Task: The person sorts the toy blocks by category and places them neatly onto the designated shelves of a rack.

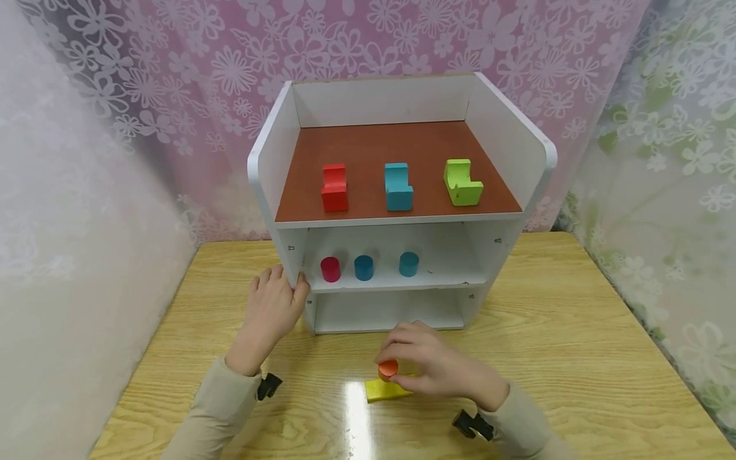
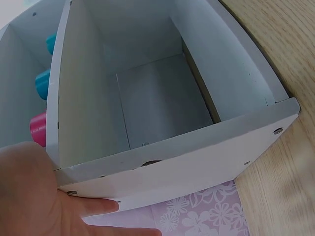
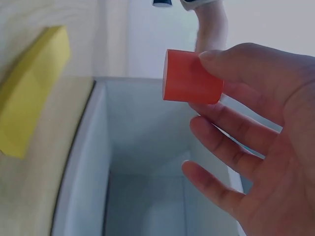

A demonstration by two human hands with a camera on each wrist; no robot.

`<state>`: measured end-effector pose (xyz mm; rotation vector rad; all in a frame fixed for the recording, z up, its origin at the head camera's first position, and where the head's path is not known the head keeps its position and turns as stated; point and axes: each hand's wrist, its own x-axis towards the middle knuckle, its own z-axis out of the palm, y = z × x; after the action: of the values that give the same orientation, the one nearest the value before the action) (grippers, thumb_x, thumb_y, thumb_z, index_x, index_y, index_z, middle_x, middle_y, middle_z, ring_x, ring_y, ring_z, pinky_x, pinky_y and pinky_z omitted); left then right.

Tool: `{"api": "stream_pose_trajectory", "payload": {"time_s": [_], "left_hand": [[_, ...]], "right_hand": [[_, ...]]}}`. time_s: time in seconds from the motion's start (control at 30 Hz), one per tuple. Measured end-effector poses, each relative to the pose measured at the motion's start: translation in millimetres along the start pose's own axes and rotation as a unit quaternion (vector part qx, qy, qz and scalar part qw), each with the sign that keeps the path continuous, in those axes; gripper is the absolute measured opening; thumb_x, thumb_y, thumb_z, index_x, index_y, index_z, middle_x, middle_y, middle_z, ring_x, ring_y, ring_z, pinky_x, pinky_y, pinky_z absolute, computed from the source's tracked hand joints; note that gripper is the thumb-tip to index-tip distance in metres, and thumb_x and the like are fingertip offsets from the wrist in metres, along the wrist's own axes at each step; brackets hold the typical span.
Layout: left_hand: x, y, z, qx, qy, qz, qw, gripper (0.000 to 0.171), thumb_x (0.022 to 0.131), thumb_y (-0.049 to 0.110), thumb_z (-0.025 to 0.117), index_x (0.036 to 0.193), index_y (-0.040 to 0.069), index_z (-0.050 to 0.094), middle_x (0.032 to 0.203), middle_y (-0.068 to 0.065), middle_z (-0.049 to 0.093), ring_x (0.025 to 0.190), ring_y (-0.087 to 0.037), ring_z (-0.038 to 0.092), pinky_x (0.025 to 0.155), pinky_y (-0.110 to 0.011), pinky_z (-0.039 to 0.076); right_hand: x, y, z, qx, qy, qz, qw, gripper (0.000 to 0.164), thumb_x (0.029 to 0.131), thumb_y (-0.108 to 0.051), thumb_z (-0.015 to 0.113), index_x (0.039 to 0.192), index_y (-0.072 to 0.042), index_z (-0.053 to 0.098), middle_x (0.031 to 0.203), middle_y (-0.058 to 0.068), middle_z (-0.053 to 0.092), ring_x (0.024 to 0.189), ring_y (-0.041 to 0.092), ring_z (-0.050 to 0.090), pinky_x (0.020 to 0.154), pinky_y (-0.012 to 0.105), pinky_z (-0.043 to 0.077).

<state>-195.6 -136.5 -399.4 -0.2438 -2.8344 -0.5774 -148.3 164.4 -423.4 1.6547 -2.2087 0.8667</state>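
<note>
My right hand pinches an orange-red cylinder block between thumb and fingertips; its other fingers spread apart. In the head view the cylinder is above a yellow block lying on the table. My left hand holds the left side panel of a white shelf unit, thumb at the front edge and fingers along the outside. On the middle shelf stand a pinkish-red cylinder, a blue cylinder and a teal cylinder.
Along the brown top board stand a red notched block, a blue notched block and a green notched block. The unit stands on a wooden table, with a pink floral curtain behind it.
</note>
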Motion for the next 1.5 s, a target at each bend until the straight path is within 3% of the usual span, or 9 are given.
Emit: {"api": "stream_pose_trajectory", "payload": {"time_s": [0.37, 0.87, 1.23, 1.5], "left_hand": [[-0.6, -0.3, 0.2, -0.002, 0.001, 0.0, 1.0, 0.048, 0.104, 0.037, 0.031, 0.122, 0.0, 0.056, 0.116, -0.02, 0.058, 0.116, -0.045, 0.05, 0.101, -0.058, 0.033], [-0.1, -0.7, 0.2, 0.0, 0.001, 0.003, 1.0, 0.048, 0.104, 0.037, 0.031, 0.123, 0.001, 0.057, 0.117, -0.019, 0.058, 0.116, -0.045, 0.05, 0.101, -0.059, 0.034], [0.4, -0.7, -0.5, -0.001, -0.003, 0.0, 1.0, 0.047, 0.104, 0.037, 0.031, 0.119, 0.001, 0.058, 0.114, -0.019, 0.058, 0.116, -0.045, 0.05, 0.101, -0.059, 0.033], [0.7, -0.8, -0.3, 0.001, -0.003, 0.001, 1.0, 0.046, 0.104, 0.036, 0.032, 0.114, 0.001, 0.06, 0.11, -0.018, 0.059, 0.114, -0.045, 0.051, 0.1, -0.059, 0.034]], "right_hand": [[3, 6, -31, -0.016, 0.0, 0.03, 0.999, 0.029, 0.079, -0.009, 0.08, 0.105, -0.016, 0.071, 0.106, -0.005, 0.066, 0.097, 0.012, 0.057, 0.084, 0.029, 0.048], [9, 16, -68, -0.051, 0.017, 0.018, 0.998, 0.028, 0.08, -0.009, 0.077, 0.107, -0.014, 0.071, 0.107, -0.005, 0.065, 0.099, 0.014, 0.057, 0.083, 0.034, 0.048], [12, 22, -101, -0.075, 0.045, 0.031, 0.996, 0.023, 0.097, -0.026, 0.064, 0.113, -0.011, 0.07, 0.109, 0.0, 0.066, 0.099, 0.017, 0.057, 0.086, 0.031, 0.045], [15, 30, -112, -0.111, 0.065, 0.081, 0.988, 0.033, 0.08, -0.003, 0.077, 0.112, -0.006, 0.07, 0.109, 0.002, 0.067, 0.099, 0.02, 0.059, 0.085, 0.035, 0.046]]}}
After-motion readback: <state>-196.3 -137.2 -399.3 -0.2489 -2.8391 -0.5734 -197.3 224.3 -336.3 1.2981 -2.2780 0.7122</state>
